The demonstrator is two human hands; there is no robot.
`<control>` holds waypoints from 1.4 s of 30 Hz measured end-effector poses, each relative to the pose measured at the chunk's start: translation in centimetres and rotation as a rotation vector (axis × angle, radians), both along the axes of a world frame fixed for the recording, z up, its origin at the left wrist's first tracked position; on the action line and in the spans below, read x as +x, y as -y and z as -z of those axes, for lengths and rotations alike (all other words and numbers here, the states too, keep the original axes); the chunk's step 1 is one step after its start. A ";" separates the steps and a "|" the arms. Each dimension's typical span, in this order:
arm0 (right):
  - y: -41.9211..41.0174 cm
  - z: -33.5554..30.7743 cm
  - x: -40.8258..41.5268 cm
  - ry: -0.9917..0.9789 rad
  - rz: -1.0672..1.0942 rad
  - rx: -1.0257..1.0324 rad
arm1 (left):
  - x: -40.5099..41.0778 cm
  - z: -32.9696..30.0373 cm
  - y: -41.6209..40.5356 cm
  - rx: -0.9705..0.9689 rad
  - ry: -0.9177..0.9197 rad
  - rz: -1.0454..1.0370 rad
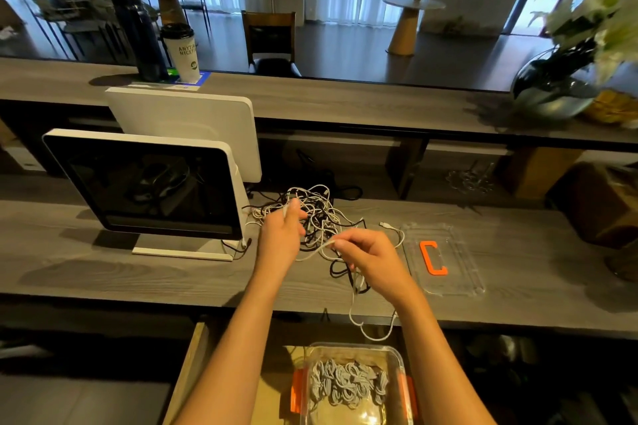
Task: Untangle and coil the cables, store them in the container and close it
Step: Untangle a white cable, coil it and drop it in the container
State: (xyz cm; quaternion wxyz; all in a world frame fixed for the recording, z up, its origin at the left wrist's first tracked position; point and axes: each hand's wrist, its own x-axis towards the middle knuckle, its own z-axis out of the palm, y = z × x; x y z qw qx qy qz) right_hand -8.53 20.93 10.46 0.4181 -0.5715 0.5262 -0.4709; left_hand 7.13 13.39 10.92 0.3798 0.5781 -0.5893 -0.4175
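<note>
At the bottom centre of the frame I see the clear container [348, 386] with orange latches, lid off, holding coiled grey cables [347, 381]. Above it, at mid-frame on the grey wood counter [103, 272], my right hand [371, 257] pinches a white cable [319, 248] between fingertips. My left hand [281, 235] is closed loosely in the tangle of white and black cables [319, 214] just beyond. The transparent lid [443, 260] with an orange clip lies right of the tangle. A white monitor [145, 186] stands at left. At upper left, a paper cup [181, 52] reads "ANYTIME NICETIME", partly legible, beside a dark bottle [138, 34].
</note>
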 end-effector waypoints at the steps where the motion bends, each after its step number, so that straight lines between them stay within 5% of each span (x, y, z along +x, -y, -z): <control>1: 0.2 -0.1 0.4 0.022 0.058 -0.020 | -0.4 -0.2 -0.2 0.024 0.076 0.081; 3: 0.5 -0.3 0.8 0.055 0.186 -0.066 | -1.0 -0.4 -0.9 0.147 0.115 0.245; 7: 0.6 -0.1 0.5 0.056 0.252 -0.093 | -1.1 -0.3 -2.0 0.413 -0.171 0.445; 16: 0.8 0.4 0.3 0.089 0.281 0.031 | -0.7 -0.6 -2.5 0.480 -0.070 0.916; 20: 0.5 0.6 -0.6 0.112 0.308 0.095 | 0.2 -0.7 -1.8 0.438 -0.305 0.763; 25: 0.2 1.2 -1.7 0.071 0.323 0.155 | 0.9 0.8 -0.3 0.314 -0.251 0.223; 30: 0.3 1.2 -1.9 0.105 0.294 0.146 | 0.5 0.2 0.3 0.399 -1.139 0.016; 32: 0.2 1.5 -2.0 0.049 0.264 0.163 | 0.8 -0.6 0.5 0.374 -1.280 -0.058; 35: 0.0 1.5 -2.1 -0.012 0.184 0.161 | 0.8 -0.8 0.5 0.276 -1.098 -0.154; 38: -0.1 0.7 -1.8 -0.054 0.084 0.127 | 0.5 -0.1 0.7 0.081 -0.597 -0.200; 42: 0.1 -0.3 -0.7 -0.079 0.009 0.047 | -0.2 0.0 0.1 -0.071 -0.011 -0.015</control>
